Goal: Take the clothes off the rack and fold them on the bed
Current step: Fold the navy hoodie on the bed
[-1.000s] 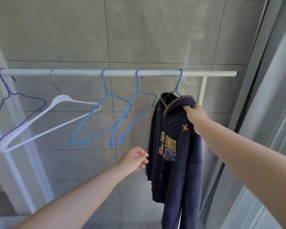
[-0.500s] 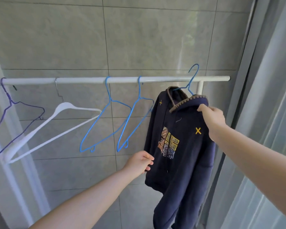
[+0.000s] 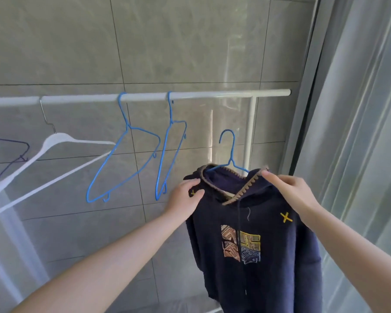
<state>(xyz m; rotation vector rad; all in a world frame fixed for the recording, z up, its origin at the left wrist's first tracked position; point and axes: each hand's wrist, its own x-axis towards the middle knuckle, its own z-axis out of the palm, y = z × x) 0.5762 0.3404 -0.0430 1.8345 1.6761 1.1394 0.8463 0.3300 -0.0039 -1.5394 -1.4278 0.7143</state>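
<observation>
A navy hoodie (image 3: 248, 240) with a patchwork chest patch and yellow crosses hangs in the air on a blue wire hanger (image 3: 229, 152), well below the white rack rail (image 3: 190, 96) and off it. My left hand (image 3: 185, 197) grips the hoodie's left shoulder. My right hand (image 3: 289, 190) pinches the right shoulder by the trimmed hood edge. The hanger's hook sticks up free above the collar. The bed is out of view.
Two bare blue hangers (image 3: 127, 163) hang on the rail, with a white hanger (image 3: 54, 152) and a purple one (image 3: 11, 154) further left. The rack's white upright (image 3: 250, 132) stands behind the hoodie. A grey tiled wall is behind; a sheer curtain (image 3: 359, 132) fills the right.
The hoodie and its hanger came off the rail and dropped lower towards me. My left hand rose from below and took the left shoulder. The right hand kept its hold.
</observation>
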